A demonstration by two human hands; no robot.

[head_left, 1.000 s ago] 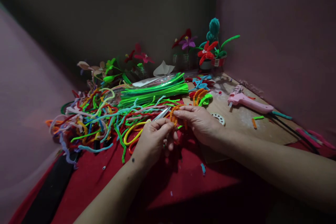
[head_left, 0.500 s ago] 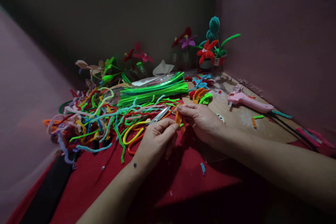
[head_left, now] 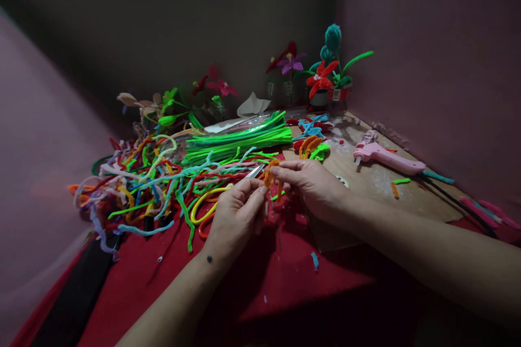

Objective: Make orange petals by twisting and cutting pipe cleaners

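Observation:
An orange pipe cleaner (head_left: 271, 167), bent into a loop, is pinched between my two hands above the red cloth. My left hand (head_left: 240, 210) grips its lower left side with thumb and forefinger. On the other side, my right hand (head_left: 309, 184) pinches it near the top. A short bit of green pipe cleaner (head_left: 278, 196) and a thin wire (head_left: 279, 233) show below the fingers; how they join the orange piece is hidden. Just behind my left hand lie scissors (head_left: 207, 195) with yellow and red handles, partly covered by that hand.
A tangle of coloured pipe cleaners (head_left: 138, 184) spreads on the left. Behind my hands lies a bundle of green pipe cleaners (head_left: 240, 138). A pink glue gun (head_left: 386, 158) rests on cardboard (head_left: 366, 190) at right. Pipe-cleaner flowers (head_left: 321, 80) stand at the back.
The orange loop has turned and shifted slightly left and up between my fingers. My left hand has moved a little left, and the thin wire below now shows more clearly.

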